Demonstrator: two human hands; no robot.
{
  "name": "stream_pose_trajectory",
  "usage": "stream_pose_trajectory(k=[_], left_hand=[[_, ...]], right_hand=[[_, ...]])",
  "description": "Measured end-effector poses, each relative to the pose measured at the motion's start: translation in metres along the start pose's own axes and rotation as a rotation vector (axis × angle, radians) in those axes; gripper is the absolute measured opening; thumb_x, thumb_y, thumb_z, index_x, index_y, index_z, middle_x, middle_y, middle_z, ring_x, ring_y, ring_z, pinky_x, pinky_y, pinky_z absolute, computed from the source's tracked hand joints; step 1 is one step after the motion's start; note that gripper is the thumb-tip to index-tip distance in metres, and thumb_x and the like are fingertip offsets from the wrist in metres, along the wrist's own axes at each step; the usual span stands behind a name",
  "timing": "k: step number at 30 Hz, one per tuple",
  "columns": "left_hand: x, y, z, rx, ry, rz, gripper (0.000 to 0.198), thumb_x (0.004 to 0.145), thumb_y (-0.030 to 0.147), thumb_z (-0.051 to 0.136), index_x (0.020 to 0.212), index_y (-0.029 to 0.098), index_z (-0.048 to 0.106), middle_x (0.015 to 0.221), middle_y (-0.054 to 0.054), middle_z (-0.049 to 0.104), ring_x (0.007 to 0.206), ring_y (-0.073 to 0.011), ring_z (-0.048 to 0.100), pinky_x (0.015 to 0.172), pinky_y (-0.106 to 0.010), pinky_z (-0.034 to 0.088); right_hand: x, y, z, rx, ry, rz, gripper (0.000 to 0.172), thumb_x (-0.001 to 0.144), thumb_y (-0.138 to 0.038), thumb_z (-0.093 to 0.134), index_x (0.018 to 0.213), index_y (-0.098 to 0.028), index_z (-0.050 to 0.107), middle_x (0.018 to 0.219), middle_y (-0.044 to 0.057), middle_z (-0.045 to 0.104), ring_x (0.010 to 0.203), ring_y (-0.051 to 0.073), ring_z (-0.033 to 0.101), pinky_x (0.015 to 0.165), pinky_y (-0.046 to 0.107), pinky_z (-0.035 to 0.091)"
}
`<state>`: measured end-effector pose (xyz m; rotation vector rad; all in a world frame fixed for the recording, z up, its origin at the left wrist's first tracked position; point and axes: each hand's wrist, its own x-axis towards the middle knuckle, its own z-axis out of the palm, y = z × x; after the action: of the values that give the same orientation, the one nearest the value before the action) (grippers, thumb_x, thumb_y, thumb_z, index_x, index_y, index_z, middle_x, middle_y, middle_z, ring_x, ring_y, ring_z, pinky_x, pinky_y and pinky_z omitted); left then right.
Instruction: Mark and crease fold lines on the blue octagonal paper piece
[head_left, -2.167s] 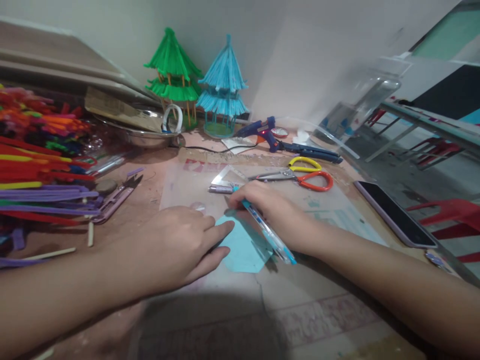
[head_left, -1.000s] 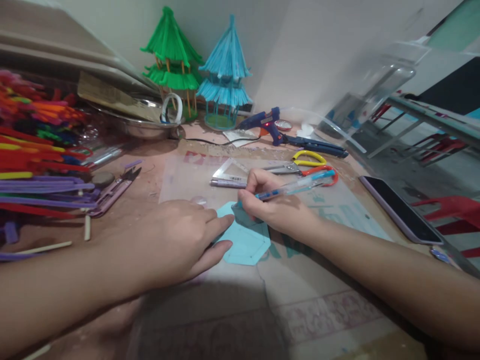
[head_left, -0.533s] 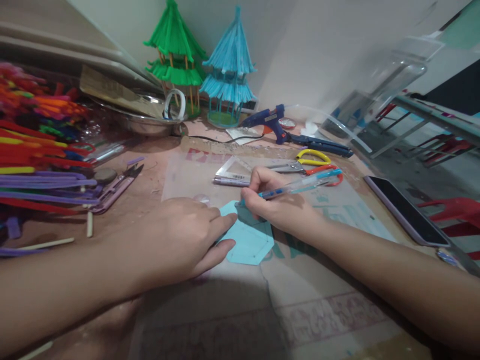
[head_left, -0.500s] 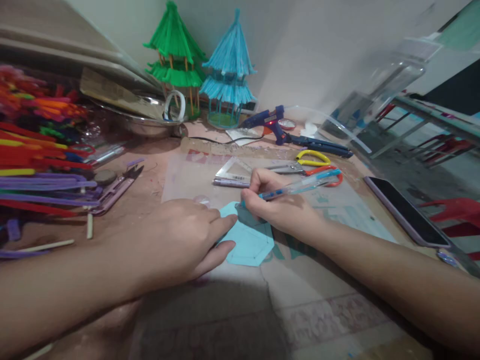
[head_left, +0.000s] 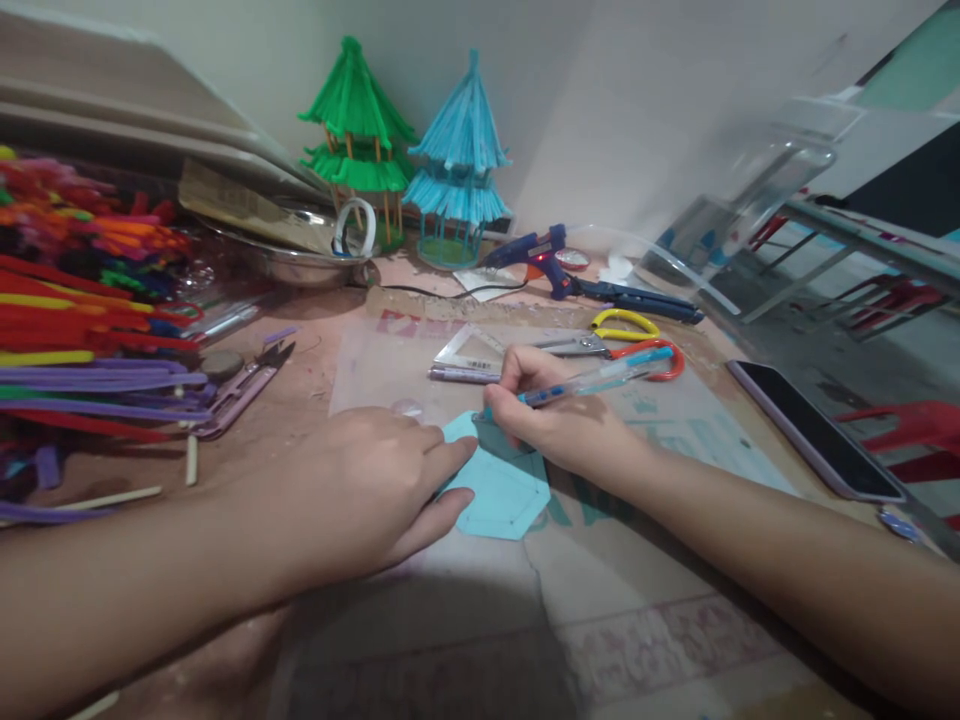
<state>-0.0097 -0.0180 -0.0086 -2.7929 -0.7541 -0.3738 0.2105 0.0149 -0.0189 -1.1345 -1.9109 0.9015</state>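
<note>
A light-blue hexagonal piece of paper (head_left: 495, 505) with thin pen lines and dots lies in front of me. My left hand (head_left: 375, 485) rests on its left edge, thumb and index finger stretched apart and pressing it down. In my right hand (head_left: 547, 410) a clear pen with blue parts (head_left: 600, 378) is pinched, its tip at the paper's upper edge. Just beyond my right fingers lie a clear set square (head_left: 469, 350), a slim purple stick (head_left: 465, 375) and scissors with yellow and red handles (head_left: 626, 327).
Green (head_left: 356, 110) and blue (head_left: 461, 150) two-tiered model pavilions stand at the back beside a metal bowl (head_left: 300, 265). A glue gun (head_left: 540, 255) with a red light lies right of them. Coloured pipe cleaners (head_left: 90, 310) and a pink cutter (head_left: 247, 395) are left, a phone (head_left: 817, 430) right.
The view has shifted slightly, so everything sits a little lower. The pen tip stays near the paper's upper edge, and my left hand keeps its place on the paper.
</note>
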Motion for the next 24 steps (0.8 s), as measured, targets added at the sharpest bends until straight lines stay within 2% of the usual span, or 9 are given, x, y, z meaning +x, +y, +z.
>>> stream_pose_trajectory(k=[16,24], left_hand=[[-0.0005,-0.0007,0.0004,-0.009,-0.025,-0.015,0.026,0.1,0.036,0.058,0.106,0.018,0.075,0.076,-0.008,0.078,0.064,-0.0268,0.072,0.057,-0.035,0.049],[-0.0005,-0.0006,-0.001,0.0,0.002,0.003,0.029,0.102,0.034,0.051,0.103,0.018,0.075,0.074,-0.008,0.076,0.063,-0.0282,0.073,0.055,-0.036,0.05]], right_hand=[[-0.001,-0.0016,-0.0006,0.044,-0.009,-0.002,0.023,0.088,-0.032,0.059,0.073,-0.026,0.043,0.054,-0.008,0.051,0.048,0.011,0.044,0.05,0.025,0.035],[-0.0009,-0.0039,-0.0003,0.036,-0.017,0.03,0.024,0.087,-0.034,0.059,0.072,-0.026,0.042,0.051,-0.008,0.051,0.046,0.01,0.044,0.048,0.024,0.035]])
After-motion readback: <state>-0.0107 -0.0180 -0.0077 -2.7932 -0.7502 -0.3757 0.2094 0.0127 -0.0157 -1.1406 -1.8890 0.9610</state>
